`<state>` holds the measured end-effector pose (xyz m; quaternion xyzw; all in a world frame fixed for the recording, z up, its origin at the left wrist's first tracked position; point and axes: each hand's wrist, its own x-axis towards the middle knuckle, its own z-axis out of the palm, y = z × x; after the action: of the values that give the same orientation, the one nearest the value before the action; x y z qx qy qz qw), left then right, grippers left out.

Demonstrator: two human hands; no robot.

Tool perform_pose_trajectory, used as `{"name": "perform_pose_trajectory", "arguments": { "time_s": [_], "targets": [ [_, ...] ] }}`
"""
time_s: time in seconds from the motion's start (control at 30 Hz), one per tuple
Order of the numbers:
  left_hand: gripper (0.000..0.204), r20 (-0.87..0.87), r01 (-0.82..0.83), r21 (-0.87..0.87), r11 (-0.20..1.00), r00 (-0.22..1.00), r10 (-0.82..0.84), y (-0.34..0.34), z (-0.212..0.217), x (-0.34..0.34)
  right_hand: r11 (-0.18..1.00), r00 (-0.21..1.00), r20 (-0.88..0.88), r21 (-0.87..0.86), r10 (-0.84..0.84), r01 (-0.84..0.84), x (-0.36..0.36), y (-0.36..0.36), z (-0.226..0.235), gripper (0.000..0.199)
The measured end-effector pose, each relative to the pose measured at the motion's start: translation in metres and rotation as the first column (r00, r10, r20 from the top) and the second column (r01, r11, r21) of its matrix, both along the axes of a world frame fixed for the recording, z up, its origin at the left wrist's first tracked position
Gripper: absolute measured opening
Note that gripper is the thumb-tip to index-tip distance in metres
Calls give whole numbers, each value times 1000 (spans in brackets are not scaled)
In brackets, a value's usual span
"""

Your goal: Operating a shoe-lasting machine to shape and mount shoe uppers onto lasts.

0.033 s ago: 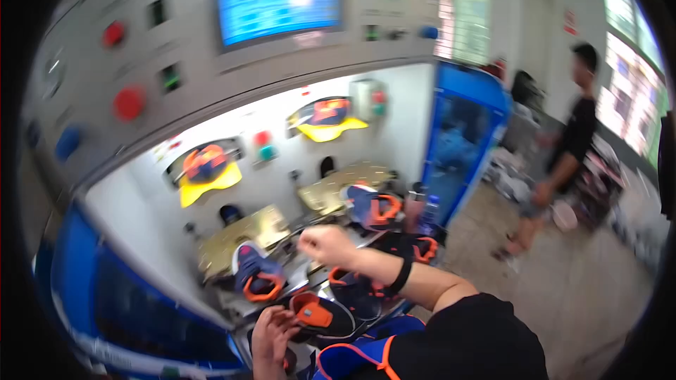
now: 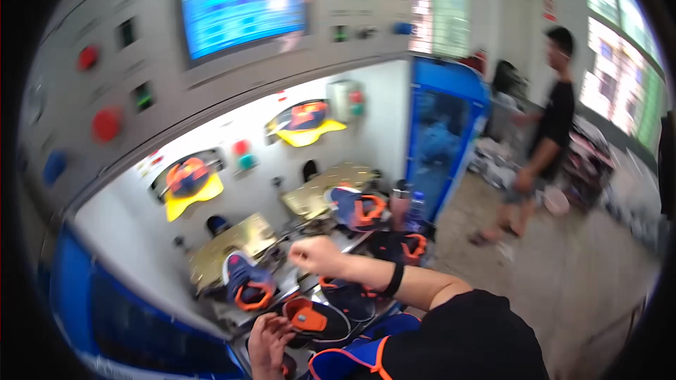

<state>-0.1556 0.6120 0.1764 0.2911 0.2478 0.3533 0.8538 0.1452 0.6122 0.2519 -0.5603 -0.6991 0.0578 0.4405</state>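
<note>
Your left hand (image 2: 270,343) is at the left end of the open shoe (image 2: 331,322) with the orange insole, low in the view. Its fingers are bent and slightly apart; whether they touch the shoe's edge, you cannot tell. Your right hand (image 2: 317,257) is above the shoes, in front of the machine, its fingers curled together in a loose fist; you cannot tell if anything is inside. A black band (image 2: 396,279) circles your right forearm.

Just to the right of the open shoe sits a dark shoe (image 2: 350,300), partly under your forearm, with another black-and-orange shoe (image 2: 403,248) farther right. Beyond your hands, a blue-and-orange shoe (image 2: 246,283) stands before the left gold plate (image 2: 231,250), and a similar one (image 2: 354,207) before the right gold plate (image 2: 325,190). A bottle (image 2: 417,212) is near that one. Off to the right, a person (image 2: 553,123) in black is on the floor (image 2: 486,285).
</note>
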Motion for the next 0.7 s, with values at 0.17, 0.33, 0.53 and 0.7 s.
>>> {"name": "perform_pose_trajectory", "arguments": {
  "time_s": [0.17, 0.33, 0.53, 0.7],
  "targets": [
    [35, -45, 160, 113, 981, 987, -155, -3, 7, 15, 999, 996, -89, -40, 20, -23, 4, -44, -15, 18],
    [34, -157, 79, 69, 994, 985, -67, -9, 12, 51, 999, 987, -151, -17, -46, 44, 26, -72, -5, 18],
    [32, -176, 124, 69, 990, 978, -110, -11, 10, 82, 943, 865, -417, 52, -279, 329, 120, -108, 2, 19],
    [32, -169, 129, 57, 990, 979, -118, -10, 15, 110, 855, 549, -740, -69, -390, 515, 202, -131, -6, 15]
  ]
}}
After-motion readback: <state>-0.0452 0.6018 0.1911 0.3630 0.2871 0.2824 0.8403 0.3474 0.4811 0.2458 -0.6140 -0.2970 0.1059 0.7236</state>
